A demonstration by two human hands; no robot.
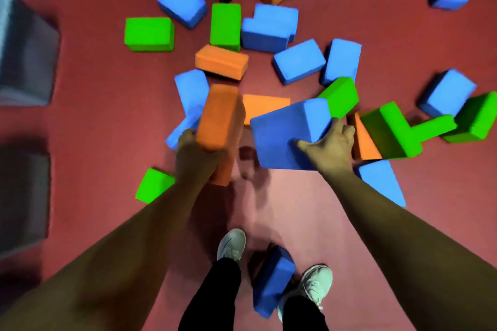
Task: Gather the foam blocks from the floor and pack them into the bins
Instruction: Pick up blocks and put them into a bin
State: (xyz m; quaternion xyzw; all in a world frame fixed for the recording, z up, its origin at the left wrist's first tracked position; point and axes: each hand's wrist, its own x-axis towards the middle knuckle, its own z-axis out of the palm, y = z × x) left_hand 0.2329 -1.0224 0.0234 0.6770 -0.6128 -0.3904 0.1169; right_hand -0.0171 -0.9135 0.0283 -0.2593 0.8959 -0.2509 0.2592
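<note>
Fingers [188, 134] of the left hand [193, 153] wrap an orange block [219, 118]; the right hand [329, 146] grips a blue block [285, 137], both held above the floor [94, 115]. The foam is probably light and squashy (best held across the narrow faces). Blurred grey bins [27, 62] stand at the left.

My left hand [197, 154] grips an orange block [220, 118] held upright, and my right hand [329, 142] clutches a blue block [285, 133] by its corner, tilted. Beyond both hands, blue, green and orange blocks [224, 25] lie scattered over the red floor [94, 88]. Right of my right hand sit green blocks [390, 131]. Below my hands, another blue block [271, 281] leans between my pale shoes [231, 244]. Far left of my left hand stand blurred grey bins [27, 54].
</note>
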